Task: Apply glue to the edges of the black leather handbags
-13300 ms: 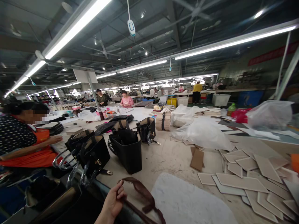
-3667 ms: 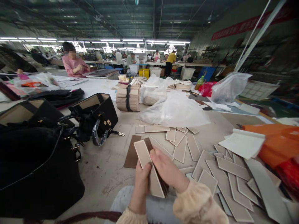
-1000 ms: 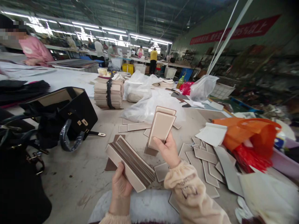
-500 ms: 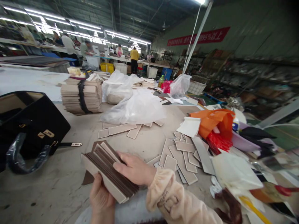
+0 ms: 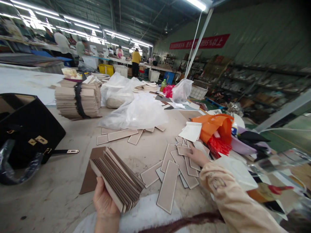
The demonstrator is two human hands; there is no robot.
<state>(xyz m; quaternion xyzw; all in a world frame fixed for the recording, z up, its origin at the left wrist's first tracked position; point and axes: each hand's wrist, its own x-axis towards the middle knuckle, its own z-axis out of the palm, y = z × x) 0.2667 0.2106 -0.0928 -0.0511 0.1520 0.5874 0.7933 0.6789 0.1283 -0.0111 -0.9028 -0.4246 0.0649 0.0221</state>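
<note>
My left hand [image 5: 103, 204] is closed round a thick stack of beige-and-brown panels [image 5: 118, 178], held on edge low in the middle of the view. My right hand [image 5: 198, 157], in a cream sleeve, reaches out to the right. Its fingers rest on a small beige panel [image 5: 184, 150] among several loose beige panels [image 5: 175, 168] spread flat on the table [image 5: 60, 194]; whether they grip it I cannot tell.
A black handbag [image 5: 26, 129] stands at the left. A tied bundle of panels [image 5: 77, 100] and clear plastic bags [image 5: 136, 111] lie further back. An orange bag [image 5: 215, 124] sits at the right. A white mat [image 5: 145, 216] lies at the near edge. Other people work far off.
My right hand has left the stack and reached out right to the loose panels. The view has turned a little to the right. My left hand keeps the stack.
</note>
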